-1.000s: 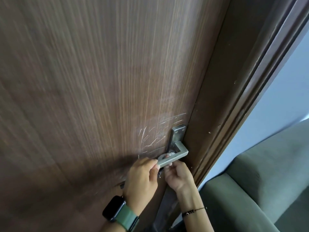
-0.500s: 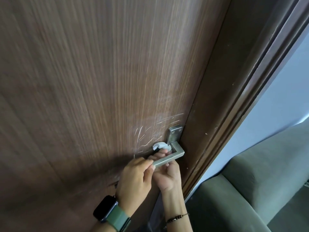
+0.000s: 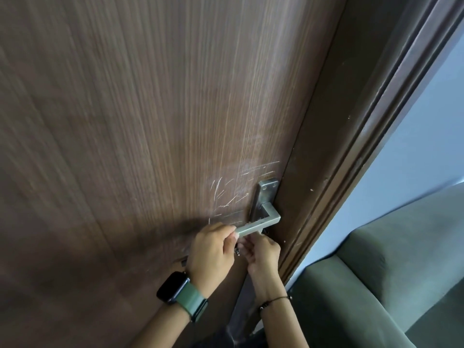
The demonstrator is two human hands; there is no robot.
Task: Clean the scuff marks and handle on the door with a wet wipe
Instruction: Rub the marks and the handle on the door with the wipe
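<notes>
White scuff marks [image 3: 226, 194] streak the brown wooden door [image 3: 150, 121] just left of the metal backplate [image 3: 266, 194]. The square silver lever handle [image 3: 263, 222] sticks out from the plate. My left hand [image 3: 213, 249], with a watch on its wrist, pinches the lever's free end. My right hand [image 3: 262, 252] sits right under the lever with its fingers curled up against the underside. Only a sliver of the white wet wipe [image 3: 260, 231] shows between those fingers and the lever; the rest is hidden.
The dark door frame [image 3: 339, 159] runs along the right of the door. Beyond it are a pale blue wall [image 3: 414, 146] and a green sofa [image 3: 389, 285], close to my right forearm.
Half a second ago my right hand held the wipe up over the lever near the backplate; it has dropped under the lever and the wipe is almost hidden. My left hand keeps hold of the lever's end.
</notes>
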